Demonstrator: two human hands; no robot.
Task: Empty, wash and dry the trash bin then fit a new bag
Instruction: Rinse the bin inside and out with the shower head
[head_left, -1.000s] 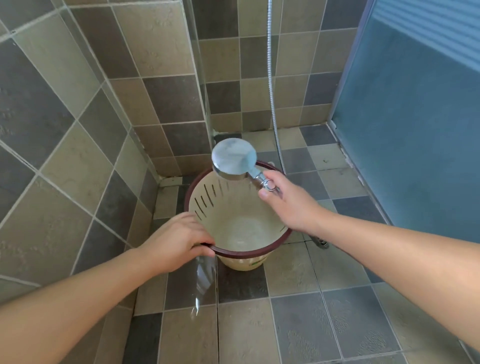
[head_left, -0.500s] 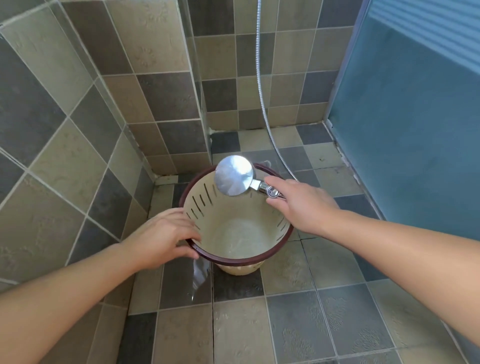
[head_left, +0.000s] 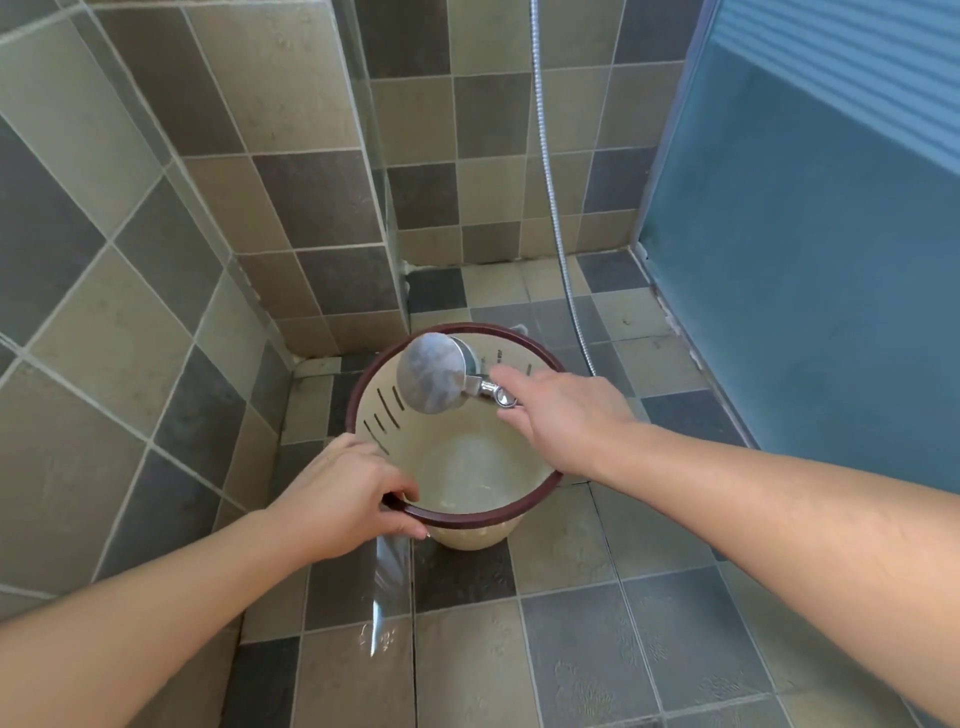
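Head view: trash bin (head_left: 470, 457) upright on the tiled floor (head_left: 571, 649), in the corner by the left wall, being rinsed.

Left hand (head_left: 343, 493) has its grip curled over the near rim; right hand (head_left: 561, 410) has its grip closed round the handle of the shower head (head_left: 434, 373), held above the far opening. Risks: spray escaping through the wall slots, hose (head_left: 550, 208) tugging the head off aim, a wet rim slipping and the bin tipping.

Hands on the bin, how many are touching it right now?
1. The left hand grips the bin at its near rim; the right hand holds the shower head above it.
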